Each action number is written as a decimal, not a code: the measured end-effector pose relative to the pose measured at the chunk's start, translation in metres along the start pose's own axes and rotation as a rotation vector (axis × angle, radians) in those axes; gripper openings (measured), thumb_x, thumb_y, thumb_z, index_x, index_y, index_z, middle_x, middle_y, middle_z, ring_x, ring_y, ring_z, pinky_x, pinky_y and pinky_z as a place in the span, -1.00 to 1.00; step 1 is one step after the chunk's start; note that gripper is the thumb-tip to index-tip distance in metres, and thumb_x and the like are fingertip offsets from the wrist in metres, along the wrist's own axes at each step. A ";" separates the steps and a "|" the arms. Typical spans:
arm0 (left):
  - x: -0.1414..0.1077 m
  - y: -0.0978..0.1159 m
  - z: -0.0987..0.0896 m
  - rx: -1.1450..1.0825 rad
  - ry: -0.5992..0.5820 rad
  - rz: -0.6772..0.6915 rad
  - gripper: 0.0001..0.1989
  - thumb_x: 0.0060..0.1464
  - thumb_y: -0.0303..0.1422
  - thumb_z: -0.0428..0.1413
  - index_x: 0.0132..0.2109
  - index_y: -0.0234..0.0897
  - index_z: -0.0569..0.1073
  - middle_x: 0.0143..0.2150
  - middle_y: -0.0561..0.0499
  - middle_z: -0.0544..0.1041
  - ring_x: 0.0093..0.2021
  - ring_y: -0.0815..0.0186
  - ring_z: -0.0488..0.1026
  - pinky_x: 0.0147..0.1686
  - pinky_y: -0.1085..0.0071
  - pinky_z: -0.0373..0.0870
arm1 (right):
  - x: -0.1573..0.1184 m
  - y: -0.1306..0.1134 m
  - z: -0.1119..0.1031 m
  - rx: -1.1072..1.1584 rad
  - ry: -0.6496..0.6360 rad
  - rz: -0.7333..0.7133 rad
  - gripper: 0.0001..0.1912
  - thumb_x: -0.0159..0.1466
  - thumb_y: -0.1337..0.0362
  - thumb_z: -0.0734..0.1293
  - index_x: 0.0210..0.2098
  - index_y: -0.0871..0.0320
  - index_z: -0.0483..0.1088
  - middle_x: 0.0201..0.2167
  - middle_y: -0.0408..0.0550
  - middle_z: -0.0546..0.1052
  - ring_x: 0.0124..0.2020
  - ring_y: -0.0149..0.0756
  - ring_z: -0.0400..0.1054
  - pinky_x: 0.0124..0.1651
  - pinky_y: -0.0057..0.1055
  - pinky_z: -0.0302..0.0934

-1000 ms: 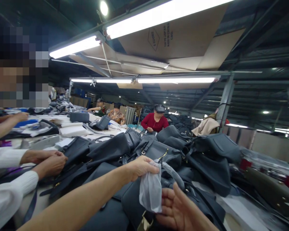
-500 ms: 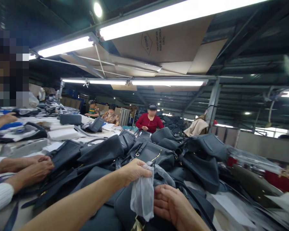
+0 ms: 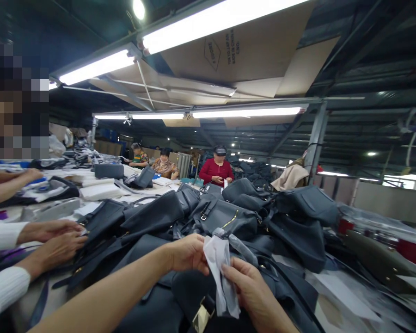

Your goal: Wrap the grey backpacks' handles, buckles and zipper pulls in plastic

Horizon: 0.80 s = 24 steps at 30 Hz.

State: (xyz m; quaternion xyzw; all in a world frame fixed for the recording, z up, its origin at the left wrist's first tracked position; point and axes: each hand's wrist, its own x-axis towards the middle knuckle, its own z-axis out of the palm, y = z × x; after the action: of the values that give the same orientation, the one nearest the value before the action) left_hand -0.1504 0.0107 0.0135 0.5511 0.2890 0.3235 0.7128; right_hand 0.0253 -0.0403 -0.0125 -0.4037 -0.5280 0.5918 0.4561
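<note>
A thin white sheet, like tissue paper, hangs crumpled between my two hands over a dark grey handbag. My left hand pinches its upper left edge. My right hand grips its right side between thumb and fingers, lower down. Just behind the sheet, a bag handle is wrapped in clear or whitish film. Below, the bag's gold metal clasp shows near the bottom of the view. Another dark grey bag with a gold zip lies just beyond my hands.
Dark grey bags are heaped ahead and to the right. At left, a co-worker's hands in white sleeves work at a bag. A person in red is across the table. White sheets and an olive bag lie at right.
My right hand, earlier open beside the sheet, has closed on it. The sheet is now drawn out narrower and slants down to the right. The view has shifted slightly.
</note>
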 end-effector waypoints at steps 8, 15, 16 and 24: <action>0.021 -0.018 0.023 0.035 0.180 0.114 -0.82 -0.33 -0.39 0.27 -0.53 -0.37 0.43 -0.60 0.06 0.42 -0.64 0.47 0.26 -0.63 0.52 0.14 | -0.003 0.033 0.015 -0.140 0.070 -0.142 -0.55 0.05 0.00 0.46 -0.19 0.17 0.44 -0.57 -0.16 0.52 -0.67 -0.37 0.32 -0.62 -0.50 0.16; 0.016 -0.008 0.029 0.125 0.304 0.186 -0.73 -0.26 -0.33 0.32 -0.51 -0.32 0.37 -0.65 0.19 0.28 -0.66 0.54 0.10 -0.63 0.53 -0.14 | -0.016 0.022 -0.010 -0.156 0.052 0.024 -0.61 0.05 0.02 0.41 -0.25 0.16 0.40 -0.45 -0.06 0.56 -0.49 -0.27 0.48 -0.54 -0.48 0.31; 0.015 -0.008 0.030 0.141 0.319 0.189 -0.73 -0.26 -0.35 0.32 -0.52 -0.32 0.36 -0.67 0.20 0.25 -0.66 0.54 0.09 -0.63 0.52 -0.15 | -0.014 0.012 -0.016 -0.068 0.155 0.020 -0.53 0.02 -0.05 0.42 -0.23 0.16 0.39 -0.41 -0.02 0.57 -0.42 -0.20 0.51 -0.47 -0.40 0.37; 0.011 -0.013 0.034 0.137 0.326 0.190 -0.75 -0.31 -0.34 0.30 -0.52 -0.32 0.38 -0.65 0.17 0.29 -0.64 0.52 0.13 -0.62 0.51 -0.09 | 0.000 -0.003 -0.009 -0.285 0.294 -0.281 -0.48 0.02 0.00 0.44 -0.17 0.09 0.20 -0.66 -0.24 0.48 -0.64 -0.27 0.32 -0.56 -0.43 0.12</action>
State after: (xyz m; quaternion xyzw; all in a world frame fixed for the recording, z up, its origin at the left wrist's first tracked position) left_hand -0.1154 -0.0035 0.0082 0.5633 0.3686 0.4540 0.5837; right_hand 0.0341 -0.0379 -0.0103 -0.4684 -0.5851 0.3769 0.5443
